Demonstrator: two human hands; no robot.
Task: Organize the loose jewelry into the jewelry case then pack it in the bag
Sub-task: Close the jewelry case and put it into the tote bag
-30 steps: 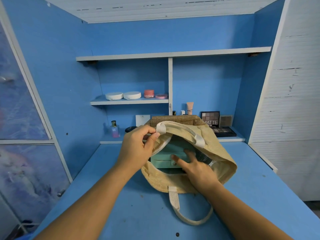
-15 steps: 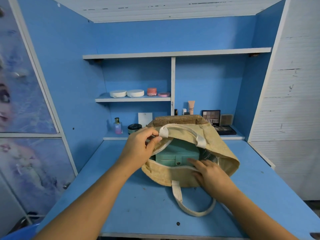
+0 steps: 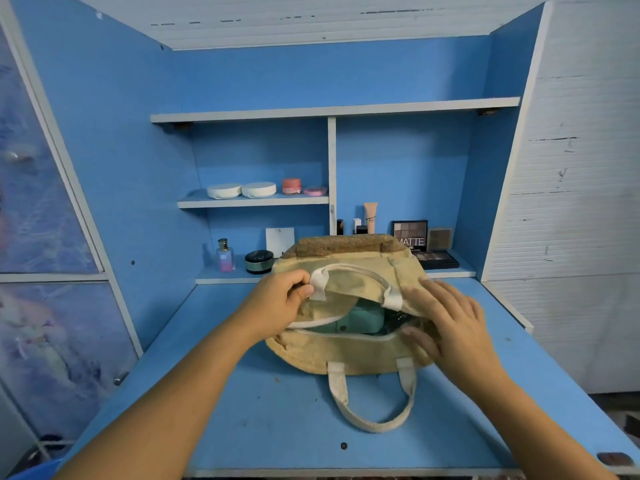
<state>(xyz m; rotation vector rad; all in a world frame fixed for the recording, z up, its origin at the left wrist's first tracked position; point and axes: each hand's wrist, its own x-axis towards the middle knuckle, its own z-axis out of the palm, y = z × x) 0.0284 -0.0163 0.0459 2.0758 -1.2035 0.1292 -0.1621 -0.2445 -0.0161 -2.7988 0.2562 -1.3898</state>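
Limp-looking bag (image 3: 346,358): left hand (image 3: 280,301) pinches its upper rim, right hand (image 3: 446,323) rests flat, fingers spread; stiff-looking case (image 3: 363,318) between them; probably best lifted by the handles (image 3: 372,410).

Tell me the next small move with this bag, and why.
Probably lower the upper rim with the left hand to close the bag: the teal jewelry case already lies inside, the mouth gapes, the left hand pinches that rim, and the right hand rests flat on the bag's right side.
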